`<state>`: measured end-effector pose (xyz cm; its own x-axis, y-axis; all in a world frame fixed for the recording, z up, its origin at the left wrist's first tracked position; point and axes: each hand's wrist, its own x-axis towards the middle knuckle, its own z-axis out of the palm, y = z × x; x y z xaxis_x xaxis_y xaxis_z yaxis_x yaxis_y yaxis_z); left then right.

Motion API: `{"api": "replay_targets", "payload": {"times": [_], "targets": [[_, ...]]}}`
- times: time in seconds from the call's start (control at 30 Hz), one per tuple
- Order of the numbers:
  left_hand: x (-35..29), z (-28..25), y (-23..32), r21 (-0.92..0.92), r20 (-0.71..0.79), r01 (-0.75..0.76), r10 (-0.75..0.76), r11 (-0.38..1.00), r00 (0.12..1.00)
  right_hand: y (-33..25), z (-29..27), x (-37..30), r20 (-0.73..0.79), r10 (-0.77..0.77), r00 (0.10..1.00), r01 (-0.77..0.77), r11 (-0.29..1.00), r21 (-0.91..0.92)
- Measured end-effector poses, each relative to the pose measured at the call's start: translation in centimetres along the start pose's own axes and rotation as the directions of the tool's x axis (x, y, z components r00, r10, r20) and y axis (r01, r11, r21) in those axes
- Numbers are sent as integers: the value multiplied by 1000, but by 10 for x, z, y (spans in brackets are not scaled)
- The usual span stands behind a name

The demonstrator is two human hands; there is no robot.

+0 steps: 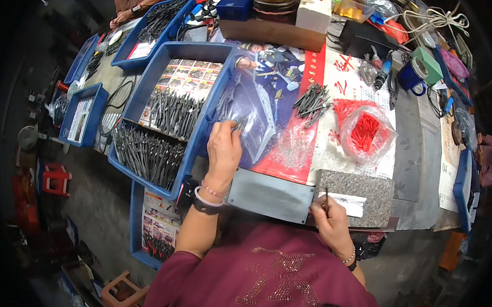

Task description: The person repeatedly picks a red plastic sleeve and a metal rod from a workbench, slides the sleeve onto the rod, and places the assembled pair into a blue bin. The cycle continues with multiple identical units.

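My left hand is raised beside the right wall of a large blue tray, fingers pinched on slim grey pieces. Rows of slender dark sticks fill the tray's near part, and more lie on its printed sheet. Over at the front edge, my right hand is closed round a thin dark stick-like tool pointing up. It rests by a speckled stone slab bearing a folded white paper. Between my hands is a grey metal plate.
A pile of dark sticks lies on the table. Right of it, a clear bag holds small red pieces. Farther back are a blue mug, a white cable and another blue tray. A person's hand shows at far left.
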<state>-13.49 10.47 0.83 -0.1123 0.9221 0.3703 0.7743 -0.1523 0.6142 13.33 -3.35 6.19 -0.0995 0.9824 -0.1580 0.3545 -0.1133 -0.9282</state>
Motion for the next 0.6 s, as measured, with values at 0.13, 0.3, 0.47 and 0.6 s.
{"api": "replay_targets", "payload": {"times": [0.13,0.3,0.47,0.6], "targets": [[6,23,-10,153,-32,43,-39,987,999,5,-5,-6,36,-38,999,42,994,-100],[6,26,3,338,-50,-53,75,940,996,13,-15,-11,76,-20,997,28,994,-106],[20,51,55,-71,89,-228,234,971,968,15,-19,-10,118,-32,992,46,991,-123],[39,93,88,-45,133,-274,278,961,951,15,-22,-16,96,-68,993,80,988,-131]]}}
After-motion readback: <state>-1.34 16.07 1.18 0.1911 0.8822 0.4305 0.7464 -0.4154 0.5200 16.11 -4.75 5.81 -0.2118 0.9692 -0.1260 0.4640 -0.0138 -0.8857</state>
